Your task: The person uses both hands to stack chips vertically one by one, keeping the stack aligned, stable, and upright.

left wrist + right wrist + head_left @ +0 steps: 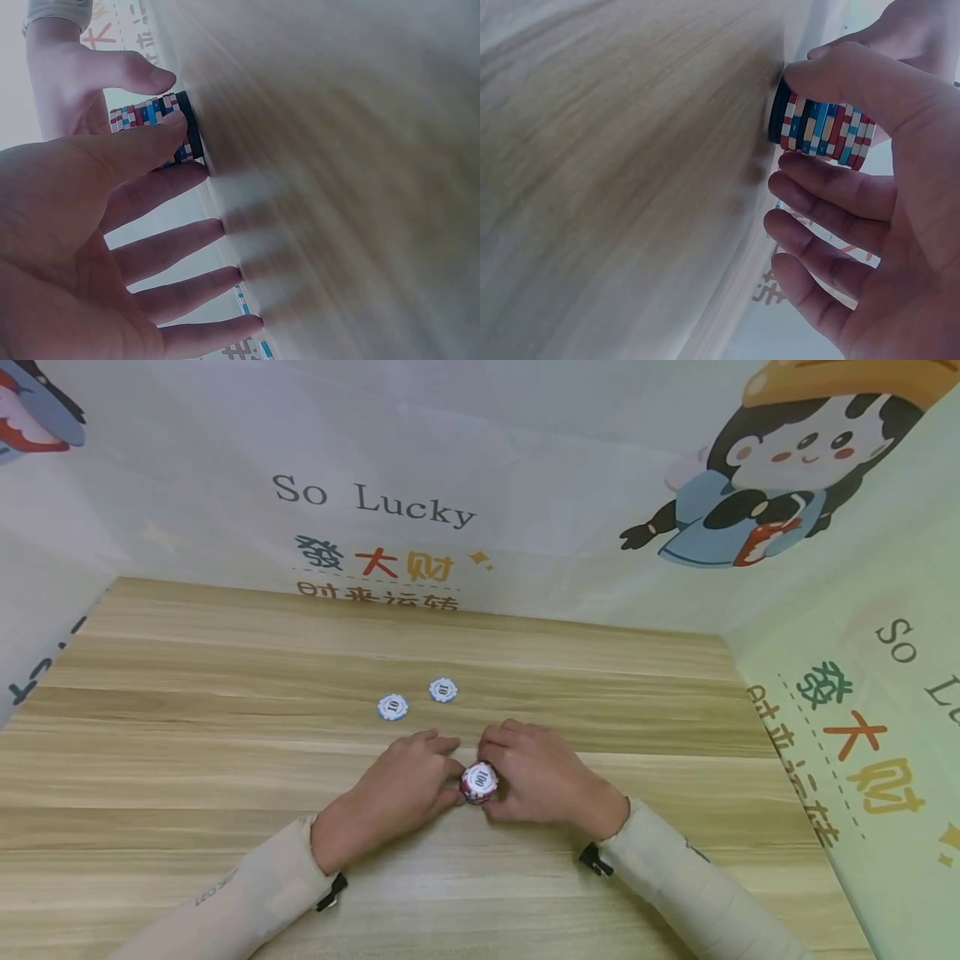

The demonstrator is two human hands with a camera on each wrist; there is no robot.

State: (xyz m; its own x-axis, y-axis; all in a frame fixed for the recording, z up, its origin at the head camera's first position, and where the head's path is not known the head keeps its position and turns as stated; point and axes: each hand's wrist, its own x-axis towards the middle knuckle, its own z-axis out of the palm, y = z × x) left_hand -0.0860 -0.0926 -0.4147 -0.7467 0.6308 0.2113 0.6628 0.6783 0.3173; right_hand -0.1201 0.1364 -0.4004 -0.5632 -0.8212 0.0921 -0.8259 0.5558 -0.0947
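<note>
A stack of poker chips (478,782) stands upright on the wooden table, its top chip white and dark red and marked 100. From the left, my left hand (405,778) holds the stack between thumb and index finger, the other fingers (180,251) spread with tips at the tabletop. On the opposite side my right hand (538,772) grips the same stack, thumb on its near side. Red, blue, white and black edges of several chips (825,129) show in the right wrist view. The thumb covers part of the pile (142,112) in the left wrist view.
Two blue-and-white chips marked 10, a left one (392,707) and a right one (443,690), lie flat and apart beyond the hands. A printed backdrop (540,468) rises along the table's (225,677) back and sides.
</note>
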